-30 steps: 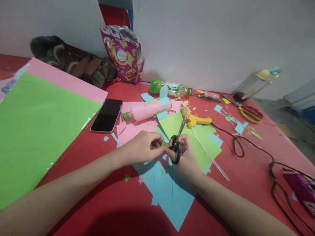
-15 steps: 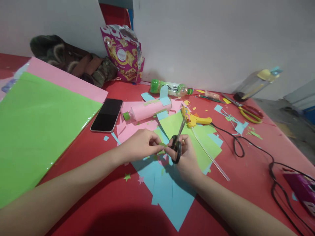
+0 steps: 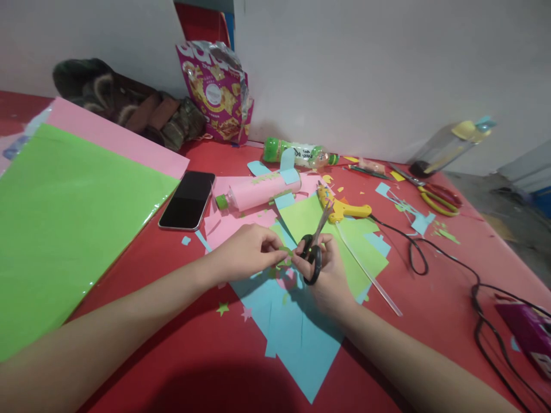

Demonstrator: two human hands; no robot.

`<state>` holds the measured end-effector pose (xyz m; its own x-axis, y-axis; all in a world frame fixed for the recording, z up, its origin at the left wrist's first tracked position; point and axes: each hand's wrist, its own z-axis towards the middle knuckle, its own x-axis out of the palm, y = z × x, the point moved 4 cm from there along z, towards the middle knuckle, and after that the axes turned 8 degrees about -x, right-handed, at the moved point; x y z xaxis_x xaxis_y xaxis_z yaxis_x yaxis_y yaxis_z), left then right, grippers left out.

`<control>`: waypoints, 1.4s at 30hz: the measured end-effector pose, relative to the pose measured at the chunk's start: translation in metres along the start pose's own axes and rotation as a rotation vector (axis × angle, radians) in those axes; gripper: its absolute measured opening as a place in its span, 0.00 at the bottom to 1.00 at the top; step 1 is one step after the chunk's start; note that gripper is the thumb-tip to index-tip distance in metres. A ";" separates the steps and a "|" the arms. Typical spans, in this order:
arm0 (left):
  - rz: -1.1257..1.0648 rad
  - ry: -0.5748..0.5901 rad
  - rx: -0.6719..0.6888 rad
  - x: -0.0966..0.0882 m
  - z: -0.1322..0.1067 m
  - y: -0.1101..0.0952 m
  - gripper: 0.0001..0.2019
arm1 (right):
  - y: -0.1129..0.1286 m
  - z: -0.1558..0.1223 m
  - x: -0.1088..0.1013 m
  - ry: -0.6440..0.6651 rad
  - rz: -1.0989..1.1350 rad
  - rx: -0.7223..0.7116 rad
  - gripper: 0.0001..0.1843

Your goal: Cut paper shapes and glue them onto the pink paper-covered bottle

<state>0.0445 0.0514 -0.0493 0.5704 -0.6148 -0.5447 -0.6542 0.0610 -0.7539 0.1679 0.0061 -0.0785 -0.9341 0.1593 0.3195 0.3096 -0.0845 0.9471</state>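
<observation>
My left hand [image 3: 253, 249] is closed, pinching a small piece of green paper [image 3: 285, 252] between thumb and fingertips. Black-handled scissors [image 3: 316, 244] hang on the fingers of my right hand [image 3: 329, 275], blades pointing up and away from the paper. The thumb and finger of that hand meet the green piece from the other side. Beneath both hands lie blue paper sheets [image 3: 297, 338] and scraps, with a pink round piece [image 3: 287, 279] among them. A green star [image 3: 222, 308] and a pink star [image 3: 246, 313] rest on the red table nearby.
Beyond my hands lie a pink-wrapped bottle [image 3: 262, 192] and a yellow glue gun [image 3: 344, 209] with a black cord [image 3: 413, 258]. A phone [image 3: 187, 201] and green sheets [image 3: 86, 229] are at left. Larger scissors [image 3: 434, 195] and a tilted clear bottle [image 3: 451, 146] stand right.
The scissors and my right hand have shifted slightly to the right. The small green paper has turned a little between my fingertips. Other things stay where they were.
</observation>
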 end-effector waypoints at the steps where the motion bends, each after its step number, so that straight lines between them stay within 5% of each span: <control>1: -0.015 -0.003 0.000 0.000 0.000 0.001 0.10 | 0.000 0.000 0.000 -0.001 0.004 -0.004 0.19; 42: -0.336 -0.090 0.010 0.012 -0.001 0.001 0.10 | 0.007 0.001 0.000 -0.026 -0.053 -0.102 0.18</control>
<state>0.0501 0.0435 -0.0561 0.7949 -0.5298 -0.2958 -0.4179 -0.1247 -0.8999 0.1699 0.0063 -0.0721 -0.9433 0.1914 0.2713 0.2392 -0.1749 0.9551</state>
